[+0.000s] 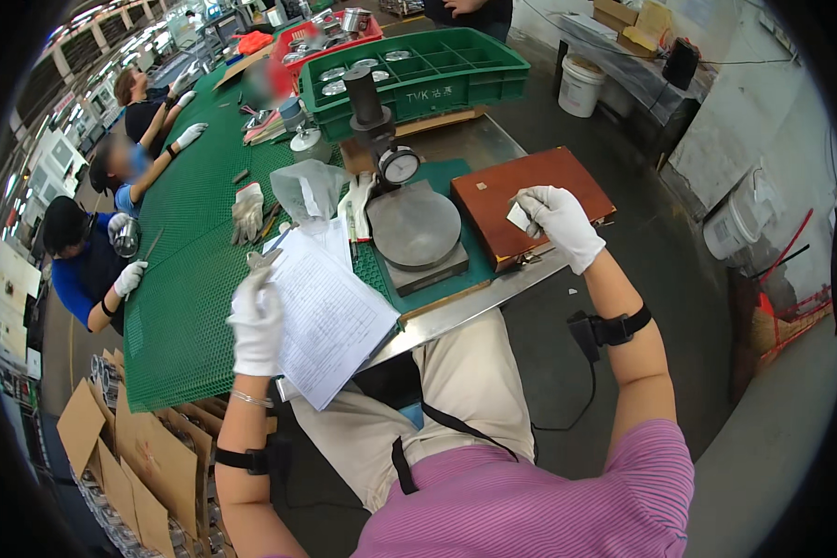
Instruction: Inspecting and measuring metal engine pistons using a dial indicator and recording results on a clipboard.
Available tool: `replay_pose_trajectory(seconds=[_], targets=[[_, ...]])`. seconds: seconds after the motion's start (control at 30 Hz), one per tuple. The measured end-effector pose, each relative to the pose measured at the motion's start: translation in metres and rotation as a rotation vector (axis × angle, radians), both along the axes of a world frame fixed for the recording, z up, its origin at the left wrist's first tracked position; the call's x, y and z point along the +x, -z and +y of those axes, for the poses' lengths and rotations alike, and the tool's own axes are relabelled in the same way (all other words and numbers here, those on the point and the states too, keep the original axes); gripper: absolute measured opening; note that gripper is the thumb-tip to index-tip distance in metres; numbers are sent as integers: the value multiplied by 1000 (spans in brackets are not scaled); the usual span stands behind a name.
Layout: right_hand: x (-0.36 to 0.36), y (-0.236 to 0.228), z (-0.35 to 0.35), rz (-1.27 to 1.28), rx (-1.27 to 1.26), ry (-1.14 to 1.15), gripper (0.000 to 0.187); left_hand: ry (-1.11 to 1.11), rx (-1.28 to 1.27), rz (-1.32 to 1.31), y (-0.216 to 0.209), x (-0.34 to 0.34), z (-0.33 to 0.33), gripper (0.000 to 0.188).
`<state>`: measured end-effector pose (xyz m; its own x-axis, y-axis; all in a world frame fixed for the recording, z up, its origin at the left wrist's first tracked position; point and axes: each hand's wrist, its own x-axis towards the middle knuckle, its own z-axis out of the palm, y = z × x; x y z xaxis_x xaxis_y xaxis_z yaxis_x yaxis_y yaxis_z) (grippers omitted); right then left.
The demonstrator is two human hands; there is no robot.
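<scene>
My right hand [564, 223], in a white glove with greyish fingertips, pinches a small white rectangular piece [518, 217] above the brown wooden case [530, 191]. What the piece is cannot be told. The case is closed, with a metal latch on its front side. My left hand [256, 321], also gloved, is over the left edge of the printed papers [330, 316]; its fingers are blurred, and whether they hold anything is unclear. Between my hands stands a dial gauge [400, 166] on a thick column, beside a round metal plate [415, 223] on a square base.
Behind the gauge is a green divided crate [428, 93] with round metal parts. A spare glove [247, 214] and a clear plastic bag [309, 191] lie on the green mat [186, 298]. Co-workers [93, 251] sit along the left. Cardboard-divided boxes [149, 456] stand at lower left.
</scene>
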<state>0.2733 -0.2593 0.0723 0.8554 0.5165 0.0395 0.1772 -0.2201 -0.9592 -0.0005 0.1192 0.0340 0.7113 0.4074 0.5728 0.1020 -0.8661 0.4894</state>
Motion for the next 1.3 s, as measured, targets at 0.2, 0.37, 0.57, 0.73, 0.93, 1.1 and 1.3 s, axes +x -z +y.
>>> replay_pose_trajectory(seconds=[0.2,0.37,0.57,0.73,0.93,1.1,1.3], targets=[[16,12,-15,30,22,39,24,516,-36,199,-42,84,-146,19],[28,19,-34,43,120,114,25,633,189,322,-12,152,-233,24],[33,18,-46,124,160,110,23,522,469,422,45,217,-284,19],[31,-6,-71,-27,86,205,25,538,573,387,21,229,-267,9],[50,-9,-106,-188,288,342,25,286,284,75,-75,273,-232,14],[95,24,-105,-396,-83,342,16,181,214,-249,-70,343,-196,16],[127,65,-87,-752,-290,32,13,76,183,-184,-69,364,-183,28]])
